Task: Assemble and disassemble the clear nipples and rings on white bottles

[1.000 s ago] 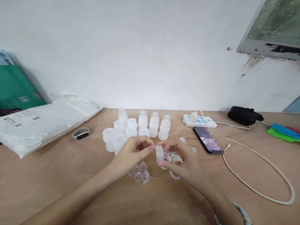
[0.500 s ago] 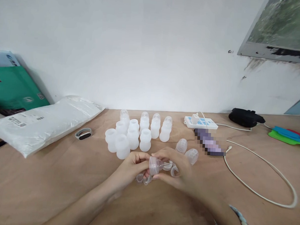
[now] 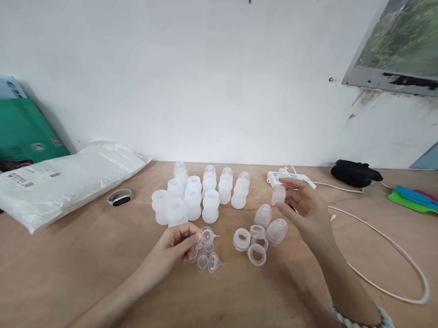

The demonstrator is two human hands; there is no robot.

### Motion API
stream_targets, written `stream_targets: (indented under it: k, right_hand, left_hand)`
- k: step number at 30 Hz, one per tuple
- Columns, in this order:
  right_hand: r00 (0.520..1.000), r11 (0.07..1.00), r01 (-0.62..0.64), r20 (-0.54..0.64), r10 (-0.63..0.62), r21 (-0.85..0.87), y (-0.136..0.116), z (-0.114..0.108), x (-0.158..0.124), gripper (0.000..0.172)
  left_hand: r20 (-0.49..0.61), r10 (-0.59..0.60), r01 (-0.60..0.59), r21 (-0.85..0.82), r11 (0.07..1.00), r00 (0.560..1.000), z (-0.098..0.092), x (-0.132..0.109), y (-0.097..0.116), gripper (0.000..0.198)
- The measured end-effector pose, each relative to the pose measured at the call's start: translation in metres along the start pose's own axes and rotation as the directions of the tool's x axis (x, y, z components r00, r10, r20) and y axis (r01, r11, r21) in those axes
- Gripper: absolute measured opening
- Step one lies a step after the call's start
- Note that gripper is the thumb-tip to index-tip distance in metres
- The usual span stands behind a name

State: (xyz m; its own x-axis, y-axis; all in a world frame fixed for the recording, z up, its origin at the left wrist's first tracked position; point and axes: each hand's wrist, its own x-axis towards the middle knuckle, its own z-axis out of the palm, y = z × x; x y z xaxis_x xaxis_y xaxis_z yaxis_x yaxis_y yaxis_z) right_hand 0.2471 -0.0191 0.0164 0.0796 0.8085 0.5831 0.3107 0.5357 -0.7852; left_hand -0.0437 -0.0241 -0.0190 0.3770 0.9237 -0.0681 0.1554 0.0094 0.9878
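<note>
My left hand (image 3: 181,242) pinches a clear silicone bottle teat (image 3: 206,236) with its thin stem pointing right. Below it lie several more clear teats, one (image 3: 213,263) on its side. Raised to the right, my right hand (image 3: 304,206) grips a small translucent cap-like piece (image 3: 278,194) between thumb and fingers; whether it is a cap or a screw ring is unclear. Between my hands, translucent bottle rings (image 3: 256,255) lie near two domed bottle caps (image 3: 276,231). Behind my left hand stand white baby bottles (image 3: 211,207), some uncovered, others topped with clear domes (image 3: 243,178).
A white plastic parcel (image 3: 80,177) and a fitness band (image 3: 119,198) lie left. Behind my right hand is a power strip (image 3: 307,180). A white cable (image 3: 393,239) loops across the right, with a black case (image 3: 354,174) and coloured flat items (image 3: 417,198) beyond.
My hands have moved apart from the ring-and-teat piece they held together. The right hand went up and right with a translucent piece; the left went slightly left with a teat.
</note>
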Motion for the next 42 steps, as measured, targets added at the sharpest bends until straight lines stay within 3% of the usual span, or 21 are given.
stream_targets:
  k: [2, 4, 6, 10, 14, 17, 21, 26, 30, 36, 42]
  right_hand:
    - [0.988, 0.967, 0.052, 0.153, -0.014, -0.249, 0.000, 0.002, 0.000, 0.033]
    - [0.937, 0.878, 0.164, 0.348, 0.003, -0.450, -0.001, 0.006, -0.003, 0.024]
    - [0.881, 0.782, 0.241, 0.468, 0.073, -0.575, -0.001, 0.009, -0.006, 0.017]
    - [0.847, 0.687, 0.255, 0.500, 0.181, -0.680, 0.003, 0.012, -0.009, 0.017]
    - [0.873, 0.708, 0.265, 0.474, 0.111, -0.655, 0.006, 0.013, -0.008, 0.017]
    - [0.898, 0.731, 0.272, 0.438, 0.041, -0.626, 0.006, 0.017, -0.007, 0.014]
    - [0.892, 0.725, 0.323, 0.451, -0.020, -0.608, 0.003, 0.028, -0.008, 0.010]
    - [0.841, 0.731, 0.367, 0.541, 0.005, -0.576, -0.005, 0.053, -0.001, 0.005]
    - [0.846, 0.685, 0.417, 0.530, -0.052, -0.598, -0.017, 0.081, 0.023, 0.005]
    - [0.805, 0.576, 0.528, 0.584, -0.105, -0.624, -0.035, 0.148, 0.088, 0.014]
    - [0.783, 0.550, 0.537, 0.621, -0.043, -0.639, -0.017, 0.219, 0.125, 0.022]
  left_hand:
    - [0.007, 0.050, -0.051, 0.097, 0.994, 0.999, 0.002, -0.002, -0.005, 0.033]
    - [0.031, 0.115, -0.119, 0.239, 0.964, 0.993, 0.007, -0.006, -0.008, 0.032]
    - [0.047, 0.195, -0.196, 0.428, 0.882, 0.980, 0.012, -0.011, -0.008, 0.032]
    - [0.091, 0.396, -0.331, 0.731, 0.596, 0.914, 0.013, -0.016, -0.013, 0.032]
    - [0.148, 0.506, -0.372, 0.848, 0.377, 0.850, 0.010, -0.012, -0.023, 0.034]
    - [0.171, 0.536, -0.366, 0.887, 0.282, 0.827, 0.008, -0.010, -0.029, 0.034]
    - [0.177, 0.543, -0.365, 0.894, 0.260, 0.821, 0.006, -0.011, -0.031, 0.030]
    - [0.154, 0.554, -0.368, 0.880, 0.299, 0.818, 0.004, -0.015, -0.027, 0.025]
    - [0.139, 0.616, -0.403, 0.860, 0.314, 0.775, 0.006, -0.019, -0.025, 0.023]
    - [0.126, 0.722, -0.474, 0.827, 0.302, 0.680, 0.007, -0.023, -0.026, 0.021]
    - [0.126, 0.745, -0.499, 0.813, 0.301, 0.656, 0.007, -0.024, -0.026, 0.021]
